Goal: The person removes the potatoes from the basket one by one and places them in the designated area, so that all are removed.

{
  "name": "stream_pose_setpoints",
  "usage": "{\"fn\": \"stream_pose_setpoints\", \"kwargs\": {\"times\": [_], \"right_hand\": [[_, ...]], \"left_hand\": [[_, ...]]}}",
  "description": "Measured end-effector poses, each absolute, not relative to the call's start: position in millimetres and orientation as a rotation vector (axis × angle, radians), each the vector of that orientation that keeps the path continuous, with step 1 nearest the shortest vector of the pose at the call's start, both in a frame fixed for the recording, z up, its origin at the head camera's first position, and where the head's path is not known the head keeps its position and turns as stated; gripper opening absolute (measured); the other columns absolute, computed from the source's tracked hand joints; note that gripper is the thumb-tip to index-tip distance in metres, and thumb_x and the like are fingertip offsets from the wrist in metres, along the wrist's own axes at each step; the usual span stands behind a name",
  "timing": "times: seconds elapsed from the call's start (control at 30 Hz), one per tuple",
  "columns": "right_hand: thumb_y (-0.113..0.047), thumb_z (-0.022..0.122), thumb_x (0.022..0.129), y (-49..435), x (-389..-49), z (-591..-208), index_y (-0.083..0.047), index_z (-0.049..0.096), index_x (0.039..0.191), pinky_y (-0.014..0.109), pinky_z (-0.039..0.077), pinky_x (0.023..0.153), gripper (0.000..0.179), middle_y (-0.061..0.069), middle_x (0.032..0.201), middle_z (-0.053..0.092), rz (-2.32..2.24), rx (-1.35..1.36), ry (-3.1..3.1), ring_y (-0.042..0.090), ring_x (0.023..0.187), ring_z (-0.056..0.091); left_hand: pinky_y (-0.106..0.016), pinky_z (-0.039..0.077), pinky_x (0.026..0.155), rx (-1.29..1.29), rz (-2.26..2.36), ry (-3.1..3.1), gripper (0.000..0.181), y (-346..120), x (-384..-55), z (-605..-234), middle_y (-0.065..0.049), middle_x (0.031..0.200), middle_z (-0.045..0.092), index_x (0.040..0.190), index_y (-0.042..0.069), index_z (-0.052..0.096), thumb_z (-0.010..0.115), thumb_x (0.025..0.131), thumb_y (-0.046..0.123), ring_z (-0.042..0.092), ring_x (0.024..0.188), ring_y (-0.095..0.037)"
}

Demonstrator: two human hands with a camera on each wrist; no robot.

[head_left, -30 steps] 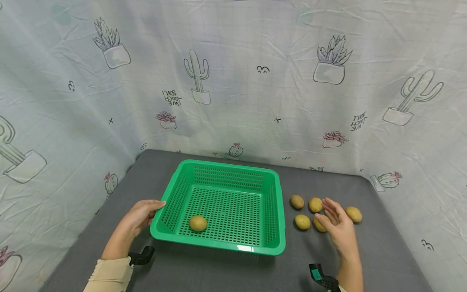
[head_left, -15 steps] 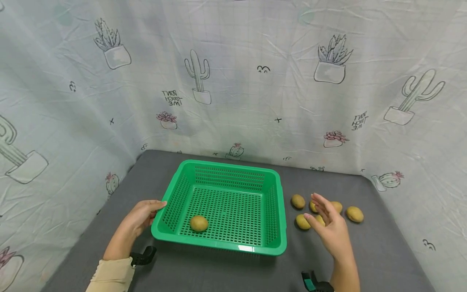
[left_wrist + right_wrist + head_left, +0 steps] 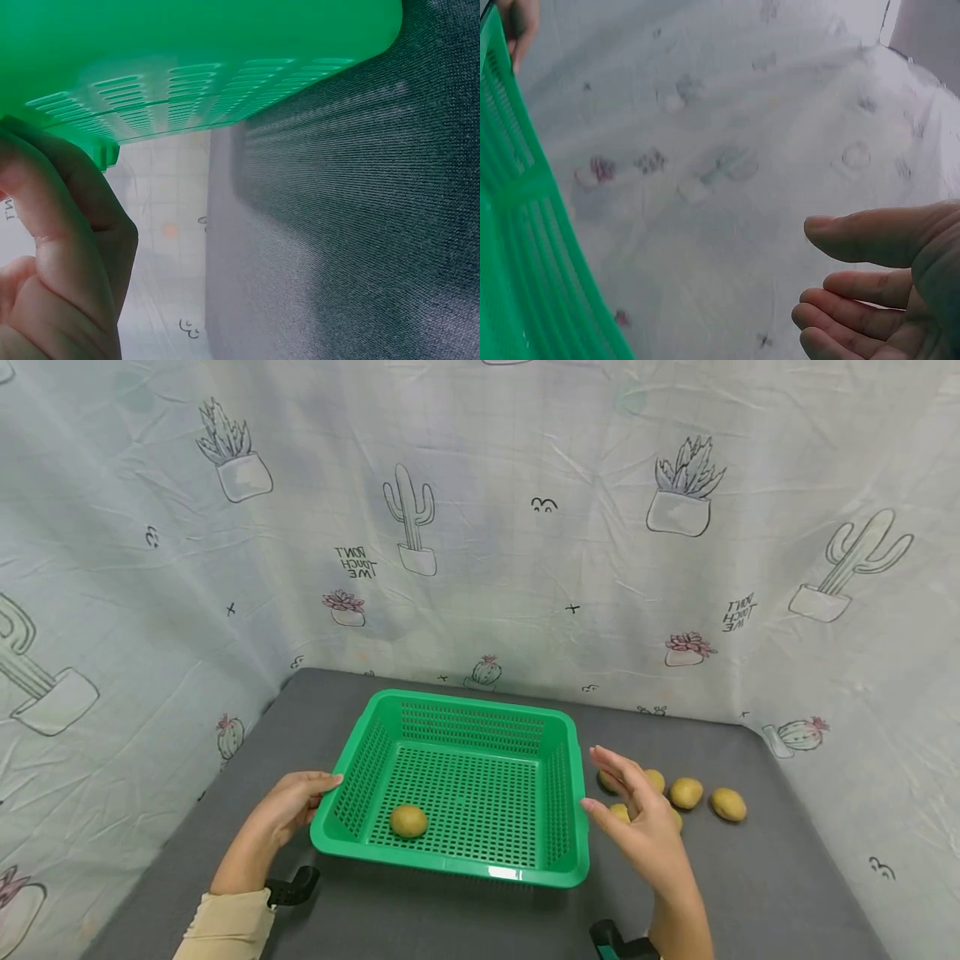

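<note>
A green perforated plastic basket (image 3: pixel 457 862) is in the middle of the head view, with one yellow-brown potato (image 3: pixel 408 821) in its front left part. My left hand (image 3: pixel 288 806) grips the basket's left rim, thumb on top; the left wrist view shows the curled fingers (image 3: pixel 75 217) under the rim. Just outside the right rim, my right hand (image 3: pixel 648 827) hovers with fingers apart and nothing held. In the right wrist view its thumb and fingers (image 3: pixel 862 232) are spread beside the basket wall (image 3: pixel 536 202). Several potatoes (image 3: pixel 686 792) lie right of the basket, some partly hidden by that hand.
A dark grey cloth (image 3: pixel 450 927) covers the table. A pale curtain (image 3: pixel 480 527) printed with cacti surrounds it at the back and sides. The rightmost potato (image 3: pixel 728 804) lies slightly apart from the others.
My right hand has moved left from above the potatoes to the basket's right rim, still holding nothing. The left hand and the basket have hardly moved.
</note>
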State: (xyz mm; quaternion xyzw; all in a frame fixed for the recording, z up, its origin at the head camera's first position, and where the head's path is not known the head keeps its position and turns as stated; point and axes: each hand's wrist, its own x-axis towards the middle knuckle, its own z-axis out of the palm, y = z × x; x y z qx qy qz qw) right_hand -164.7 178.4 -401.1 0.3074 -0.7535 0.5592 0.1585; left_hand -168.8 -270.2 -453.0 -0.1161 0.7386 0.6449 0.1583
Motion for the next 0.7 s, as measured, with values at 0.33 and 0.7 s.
{"fn": "stream_pose_setpoints", "kwargs": {"times": [0.33,0.7], "right_hand": [[0.008,0.066,0.084,148,-183,-376,0.001,0.043,0.138,0.024,0.037,0.105,0.059,0.020,0.137,0.046,1.589,1.026,-2.232,0.011,0.131,0.044],[0.001,0.063,0.089,113,-211,-371,0.000,0.044,0.137,0.031,0.038,0.106,0.052,0.019,0.139,0.047,1.720,1.194,-2.232,0.022,0.131,0.045]], "left_hand": [[-0.026,0.043,0.060,-0.306,1.842,2.114,0.021,-272,-169,-450,0.007,0.061,0.043,0.086,0.010,0.059,0.052,0.098,0.026,0.042,0.056,-0.006],[-0.026,0.048,0.063,-0.293,1.854,2.094,0.025,-273,-167,-456,0.006,0.064,0.052,0.092,0.006,0.062,0.053,0.098,0.028,0.052,0.059,-0.006]]}}
